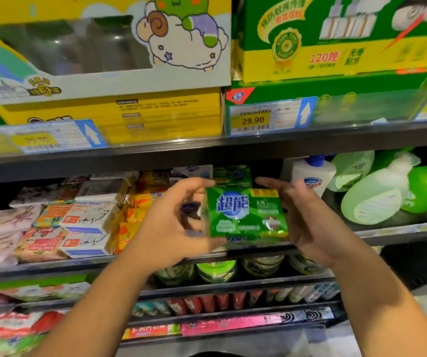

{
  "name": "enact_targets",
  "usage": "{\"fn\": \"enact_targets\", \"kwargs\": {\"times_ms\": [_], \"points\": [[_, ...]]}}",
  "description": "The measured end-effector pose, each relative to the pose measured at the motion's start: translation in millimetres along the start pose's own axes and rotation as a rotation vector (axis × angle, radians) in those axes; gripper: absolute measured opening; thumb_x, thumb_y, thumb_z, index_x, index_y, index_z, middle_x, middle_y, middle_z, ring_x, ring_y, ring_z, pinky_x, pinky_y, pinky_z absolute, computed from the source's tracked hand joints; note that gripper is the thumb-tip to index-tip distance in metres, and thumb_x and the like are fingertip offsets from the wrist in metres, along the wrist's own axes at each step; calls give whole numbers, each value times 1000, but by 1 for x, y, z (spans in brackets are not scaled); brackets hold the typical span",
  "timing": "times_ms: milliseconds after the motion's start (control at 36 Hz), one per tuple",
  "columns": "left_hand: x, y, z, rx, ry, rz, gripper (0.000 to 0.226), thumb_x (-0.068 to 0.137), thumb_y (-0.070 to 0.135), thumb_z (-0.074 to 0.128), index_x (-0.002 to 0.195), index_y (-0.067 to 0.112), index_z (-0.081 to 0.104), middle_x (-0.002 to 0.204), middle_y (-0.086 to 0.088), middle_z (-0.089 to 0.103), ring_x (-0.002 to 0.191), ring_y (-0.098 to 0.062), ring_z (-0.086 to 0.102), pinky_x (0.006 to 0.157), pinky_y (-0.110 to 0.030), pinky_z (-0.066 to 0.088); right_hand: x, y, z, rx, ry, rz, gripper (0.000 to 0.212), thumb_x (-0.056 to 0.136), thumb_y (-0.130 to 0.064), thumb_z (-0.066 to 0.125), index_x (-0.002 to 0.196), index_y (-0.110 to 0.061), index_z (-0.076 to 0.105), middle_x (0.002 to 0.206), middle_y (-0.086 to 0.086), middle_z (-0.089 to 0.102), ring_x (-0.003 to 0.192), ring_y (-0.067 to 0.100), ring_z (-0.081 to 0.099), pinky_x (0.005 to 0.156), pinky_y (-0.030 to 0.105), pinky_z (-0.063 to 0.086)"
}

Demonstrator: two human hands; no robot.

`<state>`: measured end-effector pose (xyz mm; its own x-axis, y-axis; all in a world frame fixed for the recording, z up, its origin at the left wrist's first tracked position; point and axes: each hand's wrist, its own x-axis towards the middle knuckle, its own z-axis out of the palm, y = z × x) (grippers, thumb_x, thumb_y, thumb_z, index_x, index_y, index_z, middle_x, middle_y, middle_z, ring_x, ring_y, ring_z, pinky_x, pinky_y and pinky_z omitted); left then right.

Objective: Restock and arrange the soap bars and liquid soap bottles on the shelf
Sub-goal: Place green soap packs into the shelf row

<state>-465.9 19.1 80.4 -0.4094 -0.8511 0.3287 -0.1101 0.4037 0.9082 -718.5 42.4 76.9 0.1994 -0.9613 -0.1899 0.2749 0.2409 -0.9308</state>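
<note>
Grips green soap pack [243, 215] at 9 o'clock edge with curled left hand [166, 228]; presses flat right hand [307, 222] against 3 o'clock edge.

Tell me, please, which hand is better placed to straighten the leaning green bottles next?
Right, probably. The right hand flanks the soap pack on the side nearest the green bottles; the left hand is across the pack.
</note>
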Motion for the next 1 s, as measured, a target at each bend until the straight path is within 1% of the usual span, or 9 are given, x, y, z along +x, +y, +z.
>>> {"fn": "enact_targets", "kwargs": {"times_ms": [83,167,306,444,528,639,722,806,1000], "points": [[-12,0,-10,143,-9,57,77,67,3,89,131,29,56,113,15,59,97,-6,61,79,-27,52,7,-5,14,-61,-20,95,54,77,-44,63,123,-15,64,113,12,73,101,26,72,73,35,62],[-24,5,-29,284,3,138,76,75,17,86,139,33,49,136,14,52,127,-13,54,99,-41,51,20,-2,30,-118,-82,-25,56,67,-35,86,115,-13,69,111,19,72,96,28,72,76,36,62],[-48,14,-84,684,-176,58,101,78,53,79,157,35,18,162,20,14,150,-4,13,121,-29,21,49,12,91,-245,-53,-239,53,52,-44,90,102,-33,74,107,5,75,100,25,72,87,40,57],[-70,9,-141,1107,60,158,92,72,56,77,147,23,36,137,-4,48,125,-27,47,104,-41,40,80,28,183,-324,-48,-282,31,64,-43,83,92,-35,75,98,-8,76,93,13,73,83,38,56],[-94,3,-189,1046,194,121,82,72,53,72,141,22,41,128,-5,52,118,-26,49,101,-37,40,100,40,241,-245,-65,-161,31,61,-47,79,88,-31,78,96,3,77,93,27,73,91,55,56],[-134,-12,-260,901,287,79,78,75,50,78,138,15,48,128,2,53,120,-15,50,104,-29,39,127,60,306,-350,-76,-118,61,43,-78,75,92,-44,76,100,-9,77,96,19,72,96,47,53],[-159,-29,-310,814,451,9,80,75,52,76,137,10,49,124,5,49,116,-8,50,103,-17,37,144,73,349,-401,-124,-117,38,69,-58,73,97,-32,76,104,-6,75,90,21,72,92,44,56],[-177,-49,-358,796,616,-95,82,71,44,82,136,6,49,122,2,48,113,-4,48,100,-9,34,160,93,379,-677,-155,-237,18,90,-23,71,105,-32,69,96,-10,69,82,-1,65,83,16,52],[-161,-86,-412,874,563,-352,76,77,21,85,137,-2,45,126,-16,46,121,-31,45,102,-28,34,186,132,404,-1393,-188,-233,61,87,-61,61,142,-42,43,142,-6,54,125,18,53,100,29,45]]}}
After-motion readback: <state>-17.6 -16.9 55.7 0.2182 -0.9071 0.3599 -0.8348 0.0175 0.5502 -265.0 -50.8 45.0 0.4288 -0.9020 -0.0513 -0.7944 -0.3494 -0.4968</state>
